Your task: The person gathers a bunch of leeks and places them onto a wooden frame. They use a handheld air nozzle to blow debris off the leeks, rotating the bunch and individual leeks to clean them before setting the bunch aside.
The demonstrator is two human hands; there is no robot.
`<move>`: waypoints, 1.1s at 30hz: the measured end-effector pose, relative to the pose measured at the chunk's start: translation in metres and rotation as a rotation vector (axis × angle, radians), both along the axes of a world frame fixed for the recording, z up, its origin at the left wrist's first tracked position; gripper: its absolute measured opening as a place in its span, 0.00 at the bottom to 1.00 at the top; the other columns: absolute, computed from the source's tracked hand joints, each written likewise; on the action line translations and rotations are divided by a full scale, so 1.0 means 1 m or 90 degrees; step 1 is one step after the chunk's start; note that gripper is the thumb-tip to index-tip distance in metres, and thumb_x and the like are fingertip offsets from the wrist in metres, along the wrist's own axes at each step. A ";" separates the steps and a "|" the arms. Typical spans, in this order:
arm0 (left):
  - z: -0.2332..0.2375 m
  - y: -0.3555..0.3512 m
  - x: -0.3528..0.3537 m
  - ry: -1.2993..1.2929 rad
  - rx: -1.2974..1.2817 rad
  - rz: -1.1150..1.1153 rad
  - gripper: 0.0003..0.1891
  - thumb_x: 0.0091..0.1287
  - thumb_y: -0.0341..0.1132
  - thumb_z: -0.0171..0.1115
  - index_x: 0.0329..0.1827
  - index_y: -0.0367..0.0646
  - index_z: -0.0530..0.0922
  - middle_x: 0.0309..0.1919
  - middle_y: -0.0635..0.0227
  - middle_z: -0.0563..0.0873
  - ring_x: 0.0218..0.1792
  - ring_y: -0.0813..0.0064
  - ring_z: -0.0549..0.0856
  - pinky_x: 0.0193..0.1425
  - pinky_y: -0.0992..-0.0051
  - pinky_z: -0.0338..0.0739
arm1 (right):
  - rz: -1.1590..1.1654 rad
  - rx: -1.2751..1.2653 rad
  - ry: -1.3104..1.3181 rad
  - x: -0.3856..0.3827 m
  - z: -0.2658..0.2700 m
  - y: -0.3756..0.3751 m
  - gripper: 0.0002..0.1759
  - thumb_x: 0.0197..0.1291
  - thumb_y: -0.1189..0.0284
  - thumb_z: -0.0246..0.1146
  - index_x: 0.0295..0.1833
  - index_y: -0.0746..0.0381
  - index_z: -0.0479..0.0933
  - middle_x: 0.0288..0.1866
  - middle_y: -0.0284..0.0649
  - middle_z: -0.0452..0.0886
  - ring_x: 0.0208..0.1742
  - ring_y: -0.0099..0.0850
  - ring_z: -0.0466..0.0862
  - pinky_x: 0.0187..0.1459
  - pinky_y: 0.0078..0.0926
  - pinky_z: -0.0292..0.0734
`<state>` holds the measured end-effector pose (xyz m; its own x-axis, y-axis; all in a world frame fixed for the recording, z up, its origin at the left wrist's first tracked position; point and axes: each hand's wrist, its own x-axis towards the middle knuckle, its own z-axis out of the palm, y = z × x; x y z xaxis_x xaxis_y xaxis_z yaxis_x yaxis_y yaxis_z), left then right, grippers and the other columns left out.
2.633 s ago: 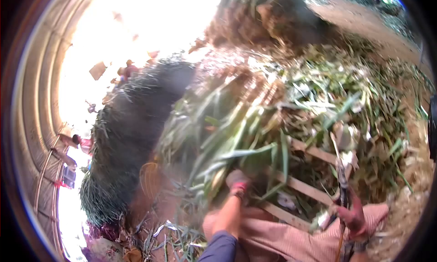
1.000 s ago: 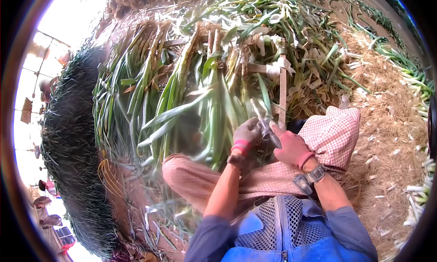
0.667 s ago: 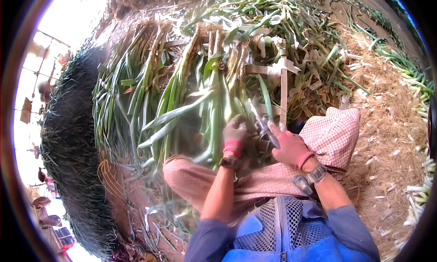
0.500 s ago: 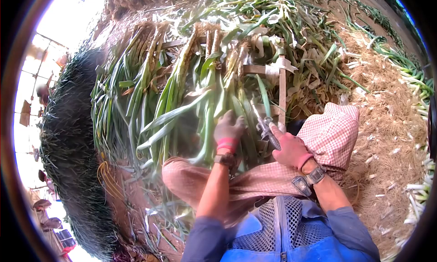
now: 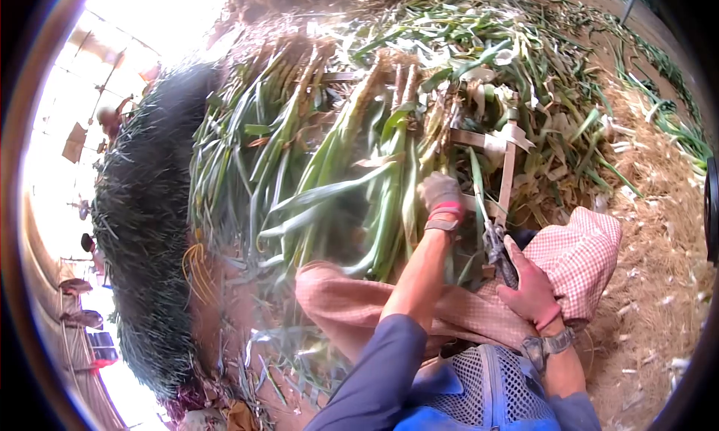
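Note:
My left hand [image 5: 440,193], in a grey glove with a pink cuff, curls its fingers round the leaves of brownish, dry-skinned green onions [image 5: 440,135]. My right hand [image 5: 530,285], in a pink glove, is closed on a slim dark-handled tool [image 5: 497,250] with a narrow tip; its exact kind I cannot make out. The tool points up and away, beside a wooden frame [image 5: 507,175]. More green onions [image 5: 389,195] lie left of my left hand, roots at the far end and leaves hanging toward me.
My crossed leg in checked cloth [image 5: 352,300] lies below the onions. A tall dark-green stack [image 5: 150,229] stands at the left. Peeled leaves [image 5: 554,124] heap up behind the frame. Root trimmings [image 5: 651,259] cover the ground at the right. A person [image 5: 111,120] is at the far left.
My left hand has moved right and forward, and its spread fingers have curled round the onion leaves. My view has turned, so the scene sits farther right. The tool stays in my right hand.

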<state>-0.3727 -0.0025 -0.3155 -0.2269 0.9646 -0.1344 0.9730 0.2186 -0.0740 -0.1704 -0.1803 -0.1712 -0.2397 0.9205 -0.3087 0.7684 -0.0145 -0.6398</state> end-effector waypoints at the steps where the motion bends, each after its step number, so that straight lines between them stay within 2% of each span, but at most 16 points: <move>1: 0.012 0.003 -0.003 -0.060 -0.029 0.031 0.11 0.75 0.39 0.62 0.47 0.47 0.91 0.43 0.66 0.92 0.44 0.59 0.93 0.46 0.54 0.83 | 0.005 0.002 0.006 0.001 0.002 0.000 0.53 0.54 0.62 0.69 0.89 0.49 0.61 0.56 0.58 0.86 0.57 0.58 0.87 0.61 0.49 0.83; 4: 0.056 -0.003 -0.011 -0.189 -0.114 0.059 0.14 0.71 0.41 0.66 0.49 0.44 0.93 0.47 0.58 0.94 0.48 0.58 0.95 0.49 0.55 0.87 | -0.007 0.046 0.046 0.005 0.012 -0.001 0.52 0.54 0.63 0.69 0.88 0.49 0.62 0.57 0.58 0.87 0.56 0.58 0.87 0.59 0.49 0.84; 5: 0.071 -0.008 -0.013 -0.262 -0.172 0.050 0.16 0.69 0.41 0.68 0.51 0.41 0.93 0.51 0.53 0.95 0.52 0.58 0.95 0.52 0.55 0.88 | -0.033 -0.007 0.044 0.006 0.020 0.002 0.53 0.53 0.65 0.68 0.88 0.56 0.62 0.66 0.58 0.83 0.65 0.55 0.85 0.66 0.43 0.80; 6: 0.063 -0.011 -0.014 -0.259 -0.150 0.079 0.17 0.66 0.42 0.71 0.52 0.41 0.93 0.49 0.54 0.95 0.47 0.63 0.96 0.49 0.63 0.90 | -0.065 -0.063 0.038 0.008 0.026 0.004 0.53 0.52 0.68 0.68 0.87 0.63 0.61 0.74 0.59 0.80 0.73 0.52 0.82 0.73 0.38 0.77; 7: 0.053 -0.011 -0.020 -0.366 -0.234 0.050 0.15 0.67 0.41 0.71 0.52 0.45 0.93 0.46 0.57 0.96 0.45 0.66 0.96 0.47 0.66 0.90 | -0.071 -0.057 0.062 0.010 0.028 0.004 0.53 0.53 0.69 0.67 0.87 0.64 0.61 0.76 0.59 0.78 0.74 0.51 0.81 0.74 0.37 0.75; 8: 0.053 -0.012 -0.031 -0.472 -0.321 0.022 0.13 0.68 0.39 0.72 0.51 0.48 0.93 0.43 0.61 0.96 0.43 0.68 0.96 0.45 0.70 0.90 | -0.052 0.069 0.083 0.017 0.011 -0.001 0.51 0.56 0.64 0.69 0.88 0.48 0.63 0.60 0.60 0.86 0.57 0.59 0.87 0.58 0.49 0.84; 11: 0.019 -0.015 -0.053 -0.541 -0.388 -0.138 0.10 0.73 0.30 0.66 0.48 0.54 0.94 0.38 0.69 0.96 0.36 0.76 0.95 0.41 0.72 0.91 | -0.030 0.009 0.051 0.020 0.012 -0.002 0.51 0.56 0.63 0.68 0.89 0.47 0.61 0.55 0.61 0.85 0.55 0.61 0.87 0.60 0.50 0.83; 12: 0.026 -0.015 -0.054 -0.332 -0.270 -0.379 0.09 0.71 0.31 0.67 0.46 0.52 0.94 0.37 0.67 0.96 0.35 0.75 0.95 0.41 0.72 0.90 | -0.024 -0.014 0.037 0.019 0.012 -0.002 0.52 0.56 0.63 0.67 0.89 0.47 0.61 0.53 0.61 0.84 0.54 0.61 0.86 0.60 0.50 0.83; 13: 0.006 -0.014 -0.058 -0.395 -0.236 -0.313 0.08 0.70 0.33 0.68 0.46 0.51 0.94 0.37 0.65 0.96 0.36 0.73 0.95 0.42 0.72 0.90 | -0.034 -0.048 -0.006 0.017 0.013 0.002 0.52 0.56 0.63 0.67 0.89 0.47 0.60 0.53 0.60 0.84 0.53 0.60 0.86 0.59 0.50 0.83; 15: 0.005 -0.021 -0.063 -0.436 -0.144 -0.294 0.13 0.67 0.41 0.69 0.42 0.41 0.93 0.32 0.61 0.94 0.34 0.69 0.94 0.42 0.69 0.87 | -0.050 -0.085 -0.051 0.017 0.010 0.003 0.52 0.56 0.63 0.67 0.89 0.47 0.60 0.52 0.60 0.84 0.53 0.60 0.86 0.59 0.49 0.83; 17: 0.003 -0.024 -0.063 -0.563 -0.155 -0.158 0.16 0.65 0.43 0.69 0.40 0.36 0.92 0.29 0.60 0.92 0.32 0.70 0.92 0.41 0.68 0.86 | 0.034 -0.111 -0.021 0.021 0.005 0.002 0.52 0.56 0.62 0.66 0.90 0.47 0.60 0.51 0.59 0.83 0.53 0.59 0.87 0.59 0.50 0.82; 19: 0.002 -0.026 -0.062 -0.572 -0.145 -0.157 0.16 0.65 0.42 0.69 0.40 0.35 0.92 0.29 0.60 0.92 0.32 0.70 0.91 0.41 0.68 0.86 | 0.027 -0.124 -0.067 0.016 -0.004 -0.004 0.51 0.57 0.62 0.66 0.89 0.47 0.60 0.51 0.59 0.83 0.53 0.59 0.87 0.60 0.51 0.82; 21: 0.009 -0.034 -0.060 -0.636 -0.117 -0.107 0.17 0.64 0.44 0.70 0.37 0.35 0.91 0.26 0.62 0.90 0.27 0.70 0.88 0.34 0.68 0.83 | 0.041 -0.142 -0.138 0.010 -0.004 -0.003 0.50 0.57 0.60 0.66 0.89 0.48 0.62 0.55 0.57 0.84 0.53 0.58 0.87 0.58 0.50 0.84; 24: 0.024 -0.039 -0.056 -0.680 -0.021 -0.188 0.17 0.64 0.46 0.70 0.32 0.37 0.90 0.22 0.66 0.85 0.20 0.71 0.83 0.25 0.69 0.78 | 0.061 -0.144 -0.124 0.002 -0.006 -0.008 0.50 0.58 0.60 0.66 0.88 0.47 0.62 0.56 0.57 0.83 0.55 0.59 0.87 0.59 0.52 0.83; 26: 0.045 -0.033 -0.045 -0.864 -0.198 0.324 0.17 0.64 0.46 0.70 0.30 0.40 0.88 0.21 0.68 0.84 0.19 0.72 0.81 0.24 0.70 0.76 | 0.060 -0.175 -0.123 -0.006 -0.006 0.005 0.50 0.59 0.61 0.65 0.89 0.46 0.60 0.58 0.59 0.82 0.56 0.60 0.86 0.63 0.54 0.81; 33: 0.034 -0.028 -0.048 -0.847 -0.189 0.317 0.20 0.67 0.51 0.72 0.28 0.41 0.86 0.17 0.68 0.81 0.15 0.71 0.79 0.21 0.69 0.73 | -0.002 -0.061 -0.143 -0.019 -0.029 0.063 0.48 0.57 0.65 0.65 0.87 0.51 0.63 0.53 0.59 0.86 0.55 0.59 0.88 0.62 0.54 0.83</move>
